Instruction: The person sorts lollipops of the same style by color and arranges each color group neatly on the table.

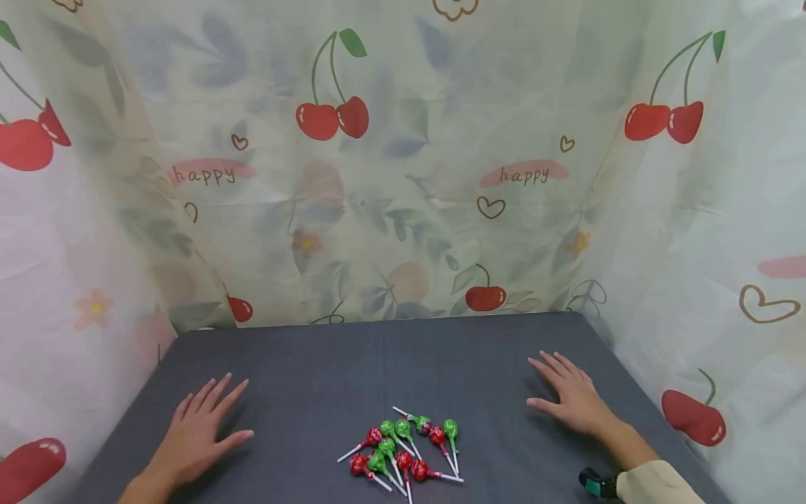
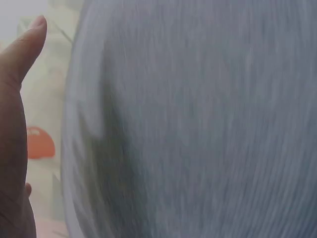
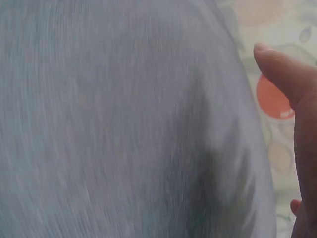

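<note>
A loose cluster of red and green wrapped lollipops (image 1: 403, 456) with white sticks lies at the front middle of the table, the sticks pointing various ways. To the left of it is my left hand (image 1: 196, 435), palm down with fingers straight and spread, holding nothing. My right hand (image 1: 571, 396) is off to the right and a little farther back, its fingers likewise extended and its grasp bare. In the left wrist view the left thumb (image 2: 30, 44) shows over the table, with a hand shadow below. The right wrist view shows the right thumb (image 3: 280, 67) and a similar shadow.
A dark grey cloth covers the table (image 1: 352, 371). Curtains (image 1: 403, 231) printed with cherries, hearts and leaves rise behind the table and along both sides. A dark band with a teal face (image 1: 595, 483) sits at the right wrist, beside a cream sleeve (image 1: 655, 483).
</note>
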`<state>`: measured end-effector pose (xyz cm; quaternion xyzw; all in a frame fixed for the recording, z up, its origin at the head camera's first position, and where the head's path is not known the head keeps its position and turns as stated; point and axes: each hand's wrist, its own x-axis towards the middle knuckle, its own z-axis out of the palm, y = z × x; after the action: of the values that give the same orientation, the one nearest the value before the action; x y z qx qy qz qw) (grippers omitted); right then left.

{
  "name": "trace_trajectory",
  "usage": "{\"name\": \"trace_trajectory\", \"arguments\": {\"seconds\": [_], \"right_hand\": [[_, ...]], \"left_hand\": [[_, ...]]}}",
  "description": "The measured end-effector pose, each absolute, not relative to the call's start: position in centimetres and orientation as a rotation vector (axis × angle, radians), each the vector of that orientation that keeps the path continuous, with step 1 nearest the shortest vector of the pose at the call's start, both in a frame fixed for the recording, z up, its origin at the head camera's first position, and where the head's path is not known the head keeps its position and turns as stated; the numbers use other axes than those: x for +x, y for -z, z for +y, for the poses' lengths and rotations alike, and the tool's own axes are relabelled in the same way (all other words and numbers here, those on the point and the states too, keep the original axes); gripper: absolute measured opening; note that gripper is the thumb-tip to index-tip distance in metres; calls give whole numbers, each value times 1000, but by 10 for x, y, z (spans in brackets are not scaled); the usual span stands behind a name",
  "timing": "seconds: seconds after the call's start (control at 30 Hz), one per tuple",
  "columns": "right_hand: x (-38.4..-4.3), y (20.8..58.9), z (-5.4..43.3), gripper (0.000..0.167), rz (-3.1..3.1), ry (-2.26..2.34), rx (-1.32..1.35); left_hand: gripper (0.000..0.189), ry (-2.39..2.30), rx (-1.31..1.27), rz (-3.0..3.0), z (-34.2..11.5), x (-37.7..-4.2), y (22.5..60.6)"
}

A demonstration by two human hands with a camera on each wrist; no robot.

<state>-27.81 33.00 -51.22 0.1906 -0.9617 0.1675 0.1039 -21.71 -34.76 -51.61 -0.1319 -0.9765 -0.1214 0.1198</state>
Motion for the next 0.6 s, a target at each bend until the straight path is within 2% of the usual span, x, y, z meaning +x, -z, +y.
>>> {"name": "trace_trajectory", "arguments": {"seconds": [0.43, 0.6], "right_hand": [[-262, 503, 271, 63, -2707, -828, 731], [-260, 502, 248, 55, -2666, -902, 749]], "left_hand": [[72, 640, -512, -2786, -281, -206, 504], [73, 837, -463, -2831, -253, -202, 502]]}}
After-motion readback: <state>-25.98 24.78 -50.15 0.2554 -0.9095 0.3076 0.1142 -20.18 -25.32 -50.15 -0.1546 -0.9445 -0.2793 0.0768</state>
